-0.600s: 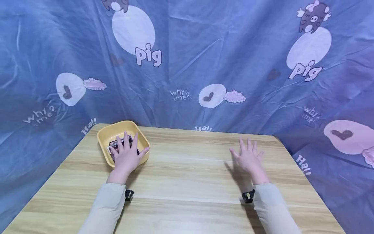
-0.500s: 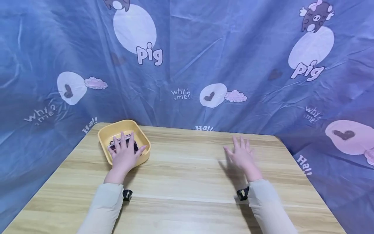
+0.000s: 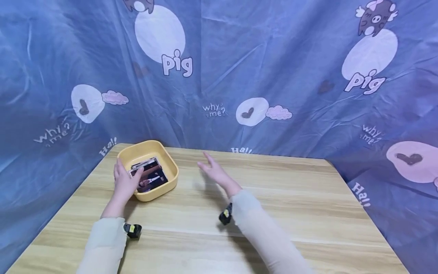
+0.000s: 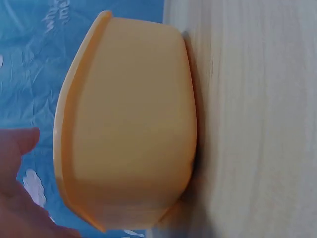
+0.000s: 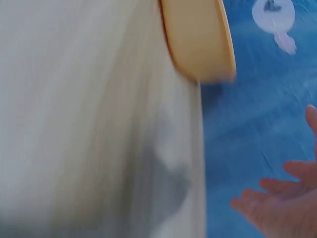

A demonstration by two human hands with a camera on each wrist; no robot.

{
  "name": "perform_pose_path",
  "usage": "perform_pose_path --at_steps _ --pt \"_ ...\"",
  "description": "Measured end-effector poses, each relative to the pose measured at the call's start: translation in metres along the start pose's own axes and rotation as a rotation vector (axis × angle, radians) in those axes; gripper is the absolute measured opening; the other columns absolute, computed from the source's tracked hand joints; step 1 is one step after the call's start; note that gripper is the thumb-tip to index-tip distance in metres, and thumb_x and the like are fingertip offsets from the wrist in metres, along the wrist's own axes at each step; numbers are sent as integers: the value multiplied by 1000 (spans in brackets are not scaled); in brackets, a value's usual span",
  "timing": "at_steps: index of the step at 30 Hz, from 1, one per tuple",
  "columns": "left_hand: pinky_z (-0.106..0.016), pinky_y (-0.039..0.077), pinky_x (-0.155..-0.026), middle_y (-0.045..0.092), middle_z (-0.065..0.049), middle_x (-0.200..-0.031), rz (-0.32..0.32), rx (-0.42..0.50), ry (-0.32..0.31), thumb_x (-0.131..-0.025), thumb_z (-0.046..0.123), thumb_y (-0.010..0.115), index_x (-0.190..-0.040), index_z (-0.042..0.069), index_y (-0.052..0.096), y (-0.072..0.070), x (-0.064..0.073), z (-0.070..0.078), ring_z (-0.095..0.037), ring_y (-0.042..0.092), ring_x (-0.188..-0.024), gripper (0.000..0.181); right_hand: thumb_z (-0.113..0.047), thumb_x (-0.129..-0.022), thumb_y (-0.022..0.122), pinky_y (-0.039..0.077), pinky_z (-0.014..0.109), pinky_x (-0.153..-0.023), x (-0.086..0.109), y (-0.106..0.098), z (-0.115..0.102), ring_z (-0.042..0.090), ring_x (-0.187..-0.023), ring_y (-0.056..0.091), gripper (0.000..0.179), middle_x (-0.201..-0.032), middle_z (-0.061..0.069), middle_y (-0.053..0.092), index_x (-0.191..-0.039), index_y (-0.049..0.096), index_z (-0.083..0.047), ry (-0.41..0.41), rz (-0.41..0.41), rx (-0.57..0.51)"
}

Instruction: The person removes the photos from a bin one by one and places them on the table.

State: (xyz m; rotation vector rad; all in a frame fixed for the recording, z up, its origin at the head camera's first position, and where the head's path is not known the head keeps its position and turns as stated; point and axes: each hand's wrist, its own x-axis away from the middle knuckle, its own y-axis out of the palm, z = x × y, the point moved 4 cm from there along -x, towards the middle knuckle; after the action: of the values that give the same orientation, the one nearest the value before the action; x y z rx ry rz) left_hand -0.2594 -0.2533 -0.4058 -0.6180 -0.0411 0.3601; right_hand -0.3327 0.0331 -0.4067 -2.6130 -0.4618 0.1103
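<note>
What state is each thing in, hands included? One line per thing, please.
Yellow container: upright, uncovered
Picture cards: overlapping in a loose pile inside the container
Left hand: open, at the container's rim; contact unclear
Right hand: open, raised, holding nothing
Blue cloth: hanging, creased

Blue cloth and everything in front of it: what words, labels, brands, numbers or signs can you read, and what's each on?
"pig": twice on the blue cloth.
"why me?": three times on the blue cloth.
"Ha!!": three times on the blue cloth.
Too small to read: any lettering on the picture cards or black wrist devices.
</note>
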Motion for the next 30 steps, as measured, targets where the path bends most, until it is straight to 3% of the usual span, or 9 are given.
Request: perform_pose_path --at_steps 3,6,8,10,13,14,17,23,30 --pt "-51 2 -108 -14 -27 -143 -35 168 -37 -90 39 43 -136 3 -24 -5 -1 -7 -43 -3 -131 88 -45 -87 48 27 44 -105 -12 31 -8 27 -128 31 67 -145 8 27 -142 19 -19 51 -49 -138" --pt "-46 7 -109 -2 -28 -145 -102 310 -40 -93 33 39 -138 0 -17 -6 -3 -12 -39 6 -132 79 -42 -88 48 36 42 -100 -20 57 -9 24 -119 43 66 -139 10 37 -142 22 -13 103 -72 -282" --pt "-43 15 -109 8 -28 -144 -154 355 -52 -94 32 37 -139 -2 -9 -6 -2 -14 -38 16 -131 73 -39 -90 48 46 34 -86 -25 70 -8 18 -96 54 63 -121 10 52 -141 25 -10 142 -77 -381" --pt "-41 27 -105 17 -29 -142 -199 389 -71 -95 29 35 -140 -4 -2 -5 -2 -17 -37 27 -127 67 -33 -91 46 48 28 -78 -28 80 -7 13 -84 54 57 -110 9 56 -138 29 -5 158 -63 -437" --pt "-35 45 -90 20 -32 -139 -246 410 -148 -96 26 31 -139 -6 0 -4 1 -23 -30 49 -110 62 -23 -93 44 49 25 -76 -31 91 -5 17 -84 58 46 -107 13 57 -133 36 0 168 -63 -499" --pt "-32 49 -85 19 -32 -139 -254 429 -164 -96 23 30 -139 -6 -1 -4 2 -26 -25 54 -103 61 -20 -94 43 49 27 -82 -32 94 -6 21 -93 59 44 -115 16 56 -132 38 1 165 -61 -501" --pt "-24 53 -72 18 -33 -139 -255 449 -192 -95 17 30 -139 -5 -2 -4 3 -29 -9 56 -87 58 -12 -94 41 48 32 -88 -34 98 -5 29 -105 55 38 -123 20 51 -128 43 4 166 -52 -539" --pt "-26 53 -74 20 -33 -138 -257 415 -175 -95 12 30 -139 -7 0 -2 1 -29 -21 55 -97 56 -3 -90 41 47 31 -90 -33 94 -6 30 -109 52 36 -122 24 51 -124 44 9 131 -61 -567" --pt "-25 54 -69 21 -33 -138 -338 503 -173 -94 10 34 -140 -3 0 10 3 -25 -6 59 -80 59 4 -86 41 43 36 -94 -18 75 3 35 -114 46 42 -127 27 44 -128 38 11 84 -134 -567"
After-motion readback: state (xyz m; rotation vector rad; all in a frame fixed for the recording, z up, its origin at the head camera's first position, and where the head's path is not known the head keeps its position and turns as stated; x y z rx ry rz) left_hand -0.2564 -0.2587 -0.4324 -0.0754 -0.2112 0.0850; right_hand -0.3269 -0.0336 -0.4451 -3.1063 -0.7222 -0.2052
